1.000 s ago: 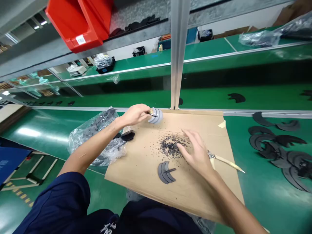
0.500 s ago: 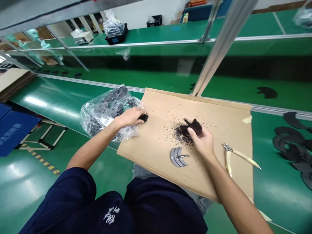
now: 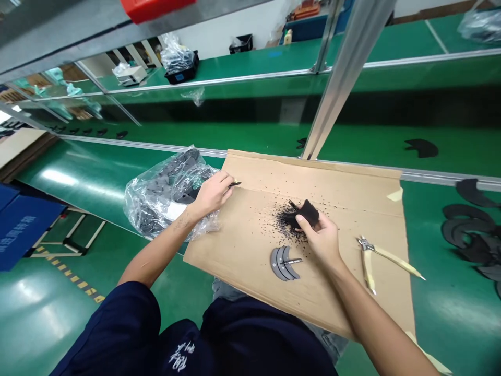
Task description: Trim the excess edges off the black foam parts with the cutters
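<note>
Beside the clear plastic bag (image 3: 151,201), the thin dark piece (image 3: 235,184) has tipped edge-on since half a second ago; the left hand (image 3: 214,193) pinches it, arm stretched out, palm down. The brown cardboard sheet (image 3: 230,230) seems laid to catch the black crumbs (image 3: 278,222); a grey curved part (image 3: 278,263) lies on it. The right hand (image 3: 324,237) clasps a black curved part (image 3: 309,213) over the crumbs, thumb uppermost. The nippers (image 3: 385,254) lie spread, handy to that forearm.

Bright white glare streaks the green tabletop (image 3: 97,167).
</note>
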`<state>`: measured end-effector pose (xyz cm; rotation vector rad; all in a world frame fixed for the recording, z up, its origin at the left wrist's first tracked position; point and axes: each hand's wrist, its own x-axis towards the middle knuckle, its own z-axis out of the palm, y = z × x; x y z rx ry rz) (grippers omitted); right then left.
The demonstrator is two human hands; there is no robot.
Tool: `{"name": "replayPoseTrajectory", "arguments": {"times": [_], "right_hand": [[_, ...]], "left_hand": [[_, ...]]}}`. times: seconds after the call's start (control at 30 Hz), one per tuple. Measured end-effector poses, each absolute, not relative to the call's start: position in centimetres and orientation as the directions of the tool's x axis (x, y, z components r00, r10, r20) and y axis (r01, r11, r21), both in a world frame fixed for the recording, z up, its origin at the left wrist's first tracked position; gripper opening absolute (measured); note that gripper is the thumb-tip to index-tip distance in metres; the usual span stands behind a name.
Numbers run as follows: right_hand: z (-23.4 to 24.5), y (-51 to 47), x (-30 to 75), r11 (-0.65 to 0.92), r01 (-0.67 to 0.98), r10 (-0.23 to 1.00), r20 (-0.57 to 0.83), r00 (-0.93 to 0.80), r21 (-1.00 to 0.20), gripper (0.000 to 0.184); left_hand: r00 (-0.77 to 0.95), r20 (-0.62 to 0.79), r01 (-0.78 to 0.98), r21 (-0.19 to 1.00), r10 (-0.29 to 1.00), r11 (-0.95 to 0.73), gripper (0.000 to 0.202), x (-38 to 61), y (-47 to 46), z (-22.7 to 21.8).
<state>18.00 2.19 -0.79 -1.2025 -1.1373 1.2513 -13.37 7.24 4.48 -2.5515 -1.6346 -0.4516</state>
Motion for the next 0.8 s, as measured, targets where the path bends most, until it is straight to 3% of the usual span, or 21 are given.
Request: {"name": "replayPoseTrajectory", "arguments": {"times": [0.1,0.2,0.27,0.4,0.53,0.67,0.8], "right_hand": [[-0.6,2.1,18.2,-0.035,-0.081,0.999,-0.037,0.022,-0.996,0.055],[-0.3,2.1,18.5,-0.017,-0.084,0.999,-0.020,0.040,-0.996,0.053],[-0.2,2.1,18.7,-0.019,-0.090,0.999,-0.023,0.049,-0.996,0.053],[-0.2,2.2,18.8,-0.060,-0.129,0.997,-0.066,0.043,-0.990,0.052],[-0.1,2.2,18.8,-0.116,-0.180,0.991,-0.127,0.049,-0.977,0.052],[0.0,2.0,18.8,-0.170,-0.210,0.985,-0.173,-0.003,-0.963,0.052],[0.3,1.7,18.9,-0.243,-0.243,0.970,-0.233,-0.068,-0.939,0.050]], "left_hand": [[0.456,0.366,0.833,0.145,0.811,-0.534,0.010,-10.7,9.1,3.4],[0.503,0.249,0.816,0.181,0.828,-0.550,0.004,-8.8,10.6,2.3],[0.526,0.190,0.811,0.182,0.829,-0.556,0.011,-8.6,11.0,2.0],[0.491,0.220,0.830,0.175,0.843,-0.529,0.007,-10.3,10.2,2.7],[0.402,0.407,0.816,0.248,0.820,-0.523,0.014,-10.4,8.9,4.1],[0.310,0.698,0.643,0.345,0.645,-0.683,0.011,-6.3,6.9,3.9],[0.344,0.737,0.415,0.437,0.582,-0.798,0.021,-1.6,4.9,1.8]]}}
